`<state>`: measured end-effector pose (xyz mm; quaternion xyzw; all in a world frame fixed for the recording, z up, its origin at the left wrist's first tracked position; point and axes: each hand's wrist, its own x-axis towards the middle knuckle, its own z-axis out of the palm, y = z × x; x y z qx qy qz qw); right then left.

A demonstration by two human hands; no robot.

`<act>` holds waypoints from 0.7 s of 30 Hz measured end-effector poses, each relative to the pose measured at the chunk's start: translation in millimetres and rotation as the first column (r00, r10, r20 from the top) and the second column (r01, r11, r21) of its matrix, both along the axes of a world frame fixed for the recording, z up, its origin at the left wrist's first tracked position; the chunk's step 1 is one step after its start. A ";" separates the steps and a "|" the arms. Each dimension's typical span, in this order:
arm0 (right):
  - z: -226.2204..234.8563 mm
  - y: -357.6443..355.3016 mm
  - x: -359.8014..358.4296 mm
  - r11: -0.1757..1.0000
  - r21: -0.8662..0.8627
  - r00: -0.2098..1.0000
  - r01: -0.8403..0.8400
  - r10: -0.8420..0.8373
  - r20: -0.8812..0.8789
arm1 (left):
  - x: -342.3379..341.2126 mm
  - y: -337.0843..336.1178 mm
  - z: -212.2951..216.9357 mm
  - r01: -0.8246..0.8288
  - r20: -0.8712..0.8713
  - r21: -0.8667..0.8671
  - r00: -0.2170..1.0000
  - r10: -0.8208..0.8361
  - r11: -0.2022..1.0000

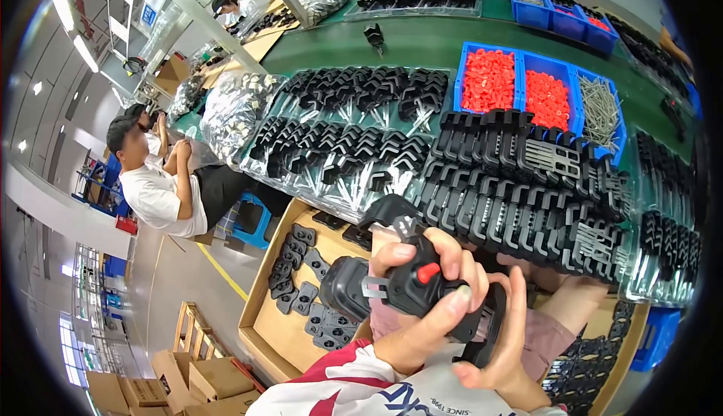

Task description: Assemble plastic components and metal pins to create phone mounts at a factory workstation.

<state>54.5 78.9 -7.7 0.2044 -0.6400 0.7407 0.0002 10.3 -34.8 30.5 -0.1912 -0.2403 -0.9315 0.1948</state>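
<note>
Both hands clasp one black plastic part (410,284); left hand (429,295) wraps it; right hand (504,341) cups beneath.

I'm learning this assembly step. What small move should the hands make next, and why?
Probably press the red plug fully down with the left hand's thumb: it sits proud of the black plastic part, which the right hand steadies from below.

green counter (422,43) is packed: rows of black plastic brackets (520,182), bagged corner pieces (339,145), blue bins of red caps (489,78) and one of metal screws (600,111). cardboard tray (263,325) of small black plates (297,269) sits lower down. a person in a white shirt (154,194) sits off to the left.
</note>
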 end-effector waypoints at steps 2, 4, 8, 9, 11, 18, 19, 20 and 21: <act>-1.4 -0.5 1.0 0.987 -0.155 0.999 0.033 -0.036 -0.015 | 4.4 -4.1 4.6 0.031 0.019 -0.065 0.999 -0.029 0.997; -2.2 1.1 -1.1 0.972 -0.230 0.998 0.046 -0.052 -0.023 | 5.9 -1.8 6.5 0.044 0.026 -0.096 0.999 -0.042 0.994; 7.4 0.4 -10.6 0.994 -0.068 0.988 -0.091 0.081 -0.133 | 5.8 9.3 6.4 -0.049 0.065 -0.241 0.996 0.066 0.969; 7.6 -0.3 -9.7 0.995 -0.072 0.988 -0.076 0.065 -0.144 | 7.3 9.4 7.8 -0.036 0.055 -0.245 0.997 0.051 0.969; -0.6 0.3 -7.0 0.997 -0.017 0.980 -0.079 0.075 -0.185 | 11.8 10.6 5.8 -0.042 0.042 -0.199 0.998 0.052 0.979; -11.0 21.1 2.2 0.995 -0.057 0.996 -0.082 0.079 -0.047 | 5.2 8.8 -1.1 -0.002 0.030 -0.177 1.000 0.007 0.984; -11.0 22.4 1.4 0.994 -0.057 0.995 -0.091 0.088 -0.050 | 5.5 8.8 0.0 -0.012 0.027 -0.177 1.000 0.017 0.984; -11.4 23.5 -0.1 0.997 -0.064 0.997 -0.048 0.044 -0.070 | 4.4 8.9 1.7 -0.007 0.020 -0.178 1.000 0.011 0.984; -12.0 24.3 -2.2 0.997 -0.072 0.996 -0.008 0.002 -0.090 | 2.7 9.3 3.7 -0.005 0.013 -0.179 1.000 0.008 0.984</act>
